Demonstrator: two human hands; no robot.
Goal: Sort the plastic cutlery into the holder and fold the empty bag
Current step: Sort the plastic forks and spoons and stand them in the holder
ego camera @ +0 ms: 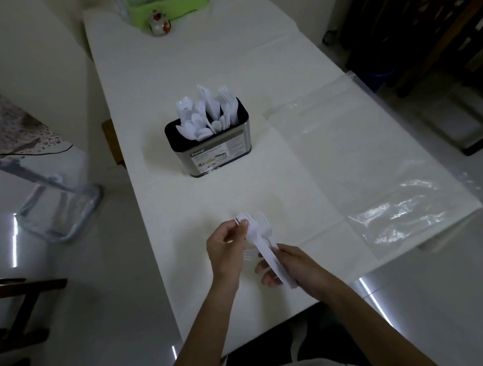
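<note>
A bundle of white plastic forks (261,232) hangs just above the near end of the white table (173,83). My right hand (289,267) grips the handles. My left hand (226,245) pinches a rubber band (237,220) at the bundle's tine end. Another fork (249,255) lies on the table beneath my hands. The metal holder (219,153) stands in the middle of the table, with white spoons, knives and forks upright in it. A clear plastic bag (374,170) lies flat along the right side of the table, its corner over the edge.
A green container (169,4) and a small ceramic figure (159,23) sit at the far end of the table. A metal frame (62,209) stands on the floor at the left, dark wooden chair parts at lower left, dark furniture at upper right.
</note>
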